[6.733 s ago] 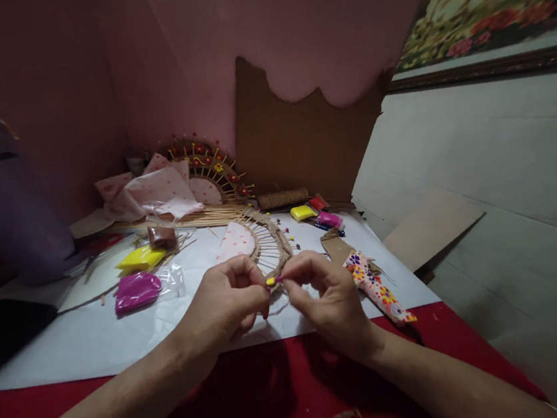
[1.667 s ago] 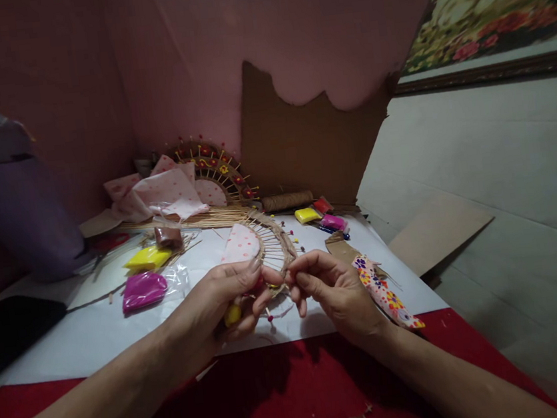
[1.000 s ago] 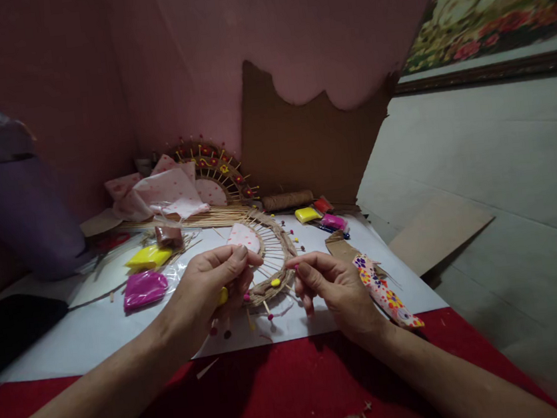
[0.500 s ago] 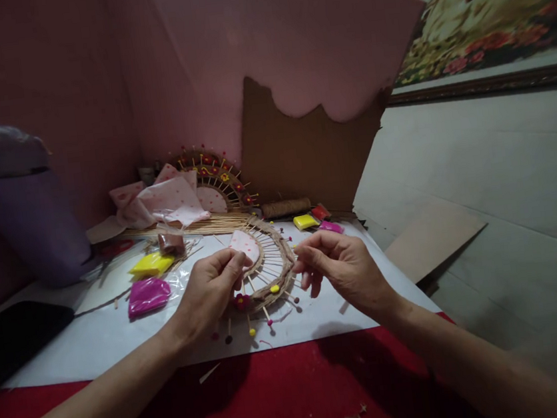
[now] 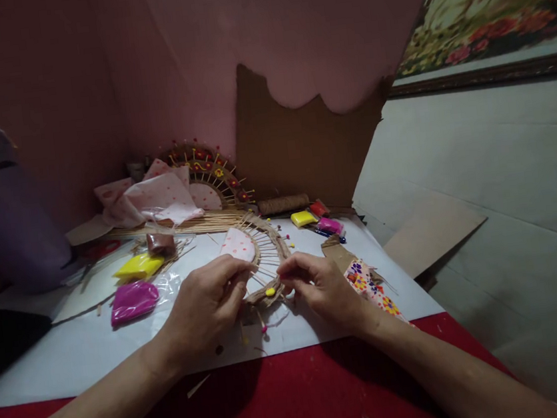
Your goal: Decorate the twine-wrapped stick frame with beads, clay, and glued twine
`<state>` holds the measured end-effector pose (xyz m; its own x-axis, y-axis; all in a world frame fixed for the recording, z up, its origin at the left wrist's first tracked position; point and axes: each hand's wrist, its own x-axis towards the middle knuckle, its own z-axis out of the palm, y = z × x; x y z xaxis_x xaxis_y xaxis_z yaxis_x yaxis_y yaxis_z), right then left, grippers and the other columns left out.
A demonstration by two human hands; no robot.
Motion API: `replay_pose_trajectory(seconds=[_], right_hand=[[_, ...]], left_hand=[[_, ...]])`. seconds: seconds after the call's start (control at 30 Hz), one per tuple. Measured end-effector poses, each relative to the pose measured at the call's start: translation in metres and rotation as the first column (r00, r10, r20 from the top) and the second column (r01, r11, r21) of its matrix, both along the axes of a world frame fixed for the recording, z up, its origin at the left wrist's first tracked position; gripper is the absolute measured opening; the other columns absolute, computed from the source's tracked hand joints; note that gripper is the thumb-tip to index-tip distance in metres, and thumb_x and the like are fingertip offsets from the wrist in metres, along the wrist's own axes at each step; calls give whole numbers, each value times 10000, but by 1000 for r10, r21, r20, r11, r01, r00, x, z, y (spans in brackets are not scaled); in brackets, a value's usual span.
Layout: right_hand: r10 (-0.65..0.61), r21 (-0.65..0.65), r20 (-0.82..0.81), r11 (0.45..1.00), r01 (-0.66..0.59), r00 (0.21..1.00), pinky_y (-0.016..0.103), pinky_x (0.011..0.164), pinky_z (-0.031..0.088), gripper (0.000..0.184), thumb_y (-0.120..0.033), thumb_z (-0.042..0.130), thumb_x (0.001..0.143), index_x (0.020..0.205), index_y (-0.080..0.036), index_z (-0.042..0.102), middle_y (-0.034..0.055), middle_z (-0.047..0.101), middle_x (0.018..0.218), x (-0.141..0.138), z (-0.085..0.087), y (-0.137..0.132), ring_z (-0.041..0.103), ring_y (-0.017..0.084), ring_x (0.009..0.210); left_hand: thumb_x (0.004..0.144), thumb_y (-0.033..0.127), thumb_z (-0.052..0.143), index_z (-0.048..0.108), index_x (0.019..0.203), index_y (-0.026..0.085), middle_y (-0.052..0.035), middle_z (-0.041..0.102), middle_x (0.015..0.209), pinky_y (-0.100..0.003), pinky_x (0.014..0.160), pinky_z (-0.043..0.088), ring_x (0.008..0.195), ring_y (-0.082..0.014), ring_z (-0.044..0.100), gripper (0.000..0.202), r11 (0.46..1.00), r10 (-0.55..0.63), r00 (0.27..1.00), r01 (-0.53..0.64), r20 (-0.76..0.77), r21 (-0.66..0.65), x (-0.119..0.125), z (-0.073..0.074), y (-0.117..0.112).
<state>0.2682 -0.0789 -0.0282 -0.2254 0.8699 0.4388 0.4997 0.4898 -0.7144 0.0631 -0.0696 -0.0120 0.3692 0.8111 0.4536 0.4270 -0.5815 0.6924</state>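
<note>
A half-round stick craft [image 5: 282, 242] with a brown twisted band lies flat on the white sheet [image 5: 388, 290]. Thin sticks fan out from its dotted pink half-disc [image 5: 237, 243], some tipped with coloured balls. One yellow ball [image 5: 270, 292] sits on the band's near end. My left hand [image 5: 213, 300] is over the craft's left side, thumb and forefinger pinched together. Opposite it, my right hand [image 5: 320, 288] pinches at the outer right edge of the band. Whatever either pinch holds is too small or hidden to name.
Yellow [image 5: 139, 266] and magenta clay packets [image 5: 133, 302] lie left, beside a brown packet [image 5: 160, 242]. Behind are a bundle of sticks [image 5: 199, 222], a twine roll [image 5: 284, 204] and a finished-looking fan piece [image 5: 213, 166]. Flowered fabric [image 5: 367, 283] lies right; torn cardboard [image 5: 301, 146] stands behind.
My right hand has come down and left onto the band's edge, closer to my left hand. The view has shifted slightly, and the flowered fabric now shows beside my right wrist.
</note>
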Motion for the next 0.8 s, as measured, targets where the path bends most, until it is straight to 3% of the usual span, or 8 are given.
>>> replay_pose_trajectory(seconds=[0.1,0.2,0.33,0.5,0.63,0.8], right_hand=[[12,142,147,989,-33,989,307,678,442,83,-131,568,811,823,-181,633,28,621,777,-1,4,-4,561,150,729],[22,196,172,979,-56,985,315,688,437,83,-167,551,846,854,-181,633,39,612,802,-2,6,-6,557,156,752],[29,173,154,983,-55,988,305,660,440,97,-109,569,806,859,-172,622,39,611,792,-2,3,-6,555,153,730],[47,168,158,983,-74,986,293,631,433,74,-126,583,793,800,-190,619,22,599,758,-2,2,-6,533,144,699],[-12,139,137,990,-7,990,277,607,423,52,-172,646,763,767,-180,595,6,591,731,0,-1,-6,520,130,655],[-25,68,62,997,21,998,264,640,441,90,-120,631,759,797,-177,572,-2,598,745,1,-5,-6,552,122,671]], left_hand=[[790,153,471,668,910,173,-45,633,830,-254,633,378,702,-149,524,232,999,18,997,-15,-76,38,-1,-3,2],[804,152,423,656,895,167,-44,642,816,-264,645,377,695,-152,536,250,999,37,992,-33,-117,35,-1,-3,2],[820,216,441,640,899,177,-42,650,795,-267,622,357,675,-161,537,218,996,84,974,-74,-211,55,0,-1,-1],[814,234,461,617,923,183,-51,644,850,-266,610,340,652,-153,526,196,979,151,909,-84,-388,184,0,-4,-2],[838,215,426,614,863,180,-39,628,808,-264,571,321,622,-149,525,192,952,214,868,-82,-448,296,0,-8,-2],[867,225,417,599,763,183,-22,604,749,-264,538,312,592,-145,528,214,926,276,824,-91,-494,366,3,-11,-3]])
